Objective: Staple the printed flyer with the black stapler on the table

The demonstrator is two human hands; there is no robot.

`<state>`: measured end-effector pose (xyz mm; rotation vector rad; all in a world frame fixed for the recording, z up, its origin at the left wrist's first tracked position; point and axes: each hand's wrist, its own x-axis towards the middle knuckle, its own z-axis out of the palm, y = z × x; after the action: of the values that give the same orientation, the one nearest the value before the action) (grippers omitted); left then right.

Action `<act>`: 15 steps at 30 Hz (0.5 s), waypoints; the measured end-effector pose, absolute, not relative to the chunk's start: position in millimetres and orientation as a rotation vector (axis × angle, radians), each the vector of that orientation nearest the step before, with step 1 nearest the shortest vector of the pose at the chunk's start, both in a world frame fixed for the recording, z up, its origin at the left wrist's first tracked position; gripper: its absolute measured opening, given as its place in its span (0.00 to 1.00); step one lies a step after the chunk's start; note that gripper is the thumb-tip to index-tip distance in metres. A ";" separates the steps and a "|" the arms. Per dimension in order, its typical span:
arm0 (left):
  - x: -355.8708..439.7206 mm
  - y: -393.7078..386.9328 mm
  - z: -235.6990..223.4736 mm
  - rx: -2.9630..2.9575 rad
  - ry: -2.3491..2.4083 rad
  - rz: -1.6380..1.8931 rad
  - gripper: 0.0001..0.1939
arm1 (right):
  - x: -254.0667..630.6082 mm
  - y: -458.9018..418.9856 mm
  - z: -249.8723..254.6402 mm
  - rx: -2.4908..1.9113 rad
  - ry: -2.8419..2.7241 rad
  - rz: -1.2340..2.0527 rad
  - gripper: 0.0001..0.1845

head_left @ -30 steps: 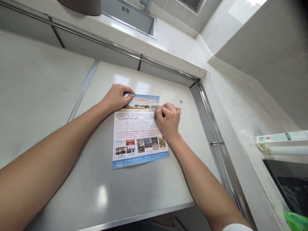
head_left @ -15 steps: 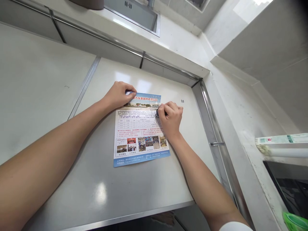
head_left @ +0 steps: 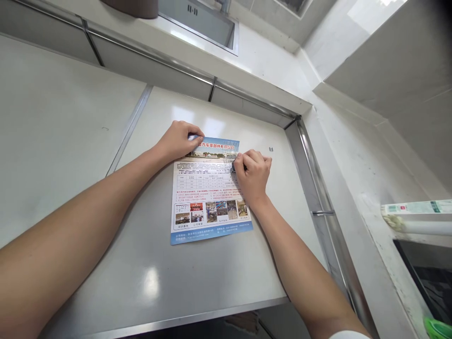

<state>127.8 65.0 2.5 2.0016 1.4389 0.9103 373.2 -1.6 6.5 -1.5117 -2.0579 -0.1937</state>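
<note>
While the left hand (head_left: 178, 139) steadies the upper left corner of a printed flyer (head_left: 212, 190), the right hand (head_left: 254, 172) works at its right edge. The flyer is set flat against a white panel (head_left: 212, 273), slightly tilted in view, between the two forearms. Left grip: thumb and forefinger drawn together, the thumb over the corner of the sheet. Right grip: fingers curled closed around a small dark object (head_left: 233, 165), mostly hidden by the hand and touching the flyer; its exact kind cannot be told. Dense patterned marks (head_left: 229, 157) cover the print just beside this object. The flyer bears a red heading, a table of figures and a row of photographs above a blue lower band. A metal strip (head_left: 129, 129) borders the panel at left. Beyond its far edge are a sink (head_left: 212, 28) and a brown container (head_left: 136, 7); a green item (head_left: 438, 329) is cut off at lower right.
</note>
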 end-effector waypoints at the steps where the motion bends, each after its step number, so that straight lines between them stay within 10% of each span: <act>1: 127.7 65.1 2.4 2.011 1.433 0.914 0.13 | 372.9 -1.6 6.7 -1.515 -2.063 -0.195 0.24; 15: 127.5 65.1 3.5 2.017 1.442 0.911 0.13 | 368.8 -2.2 8.5 -1.571 -2.201 -0.263 0.23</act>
<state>127.5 65.1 3.5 2.0172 1.4423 0.9115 368.8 -2.2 8.5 -1.5710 -2.2006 -0.2634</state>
